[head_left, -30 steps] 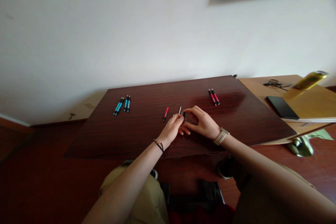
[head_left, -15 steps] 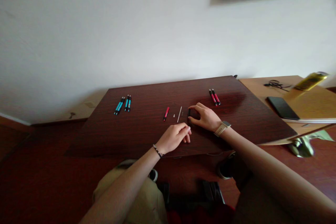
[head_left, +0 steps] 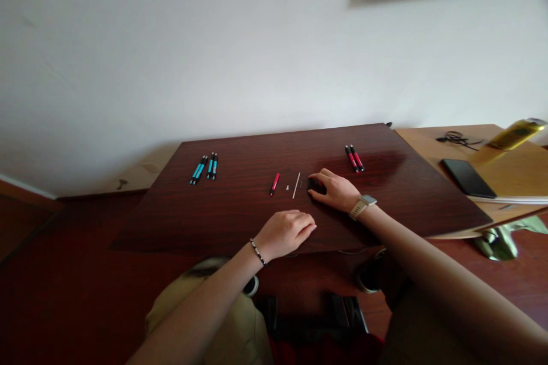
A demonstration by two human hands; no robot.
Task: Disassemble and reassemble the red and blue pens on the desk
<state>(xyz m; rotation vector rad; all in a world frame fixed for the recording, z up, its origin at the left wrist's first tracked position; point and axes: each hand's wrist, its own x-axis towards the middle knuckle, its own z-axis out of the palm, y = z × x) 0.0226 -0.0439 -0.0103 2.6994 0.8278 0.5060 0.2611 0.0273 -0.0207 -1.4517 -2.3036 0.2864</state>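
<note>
Now left hand [head_left: 287, 232] has withdrawn.

- Wide lane between blue pens [head_left: 209, 166] and red barrel [head_left: 274, 184].
- Left of my right hand [head_left: 335, 190]: white rod [head_left: 296, 185] in the way.
- Tiny dark bits [head_left: 301, 184] between, probably; too small to be sure.

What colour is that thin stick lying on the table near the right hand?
The thin stick looks white; the head view shows it best.
</note>
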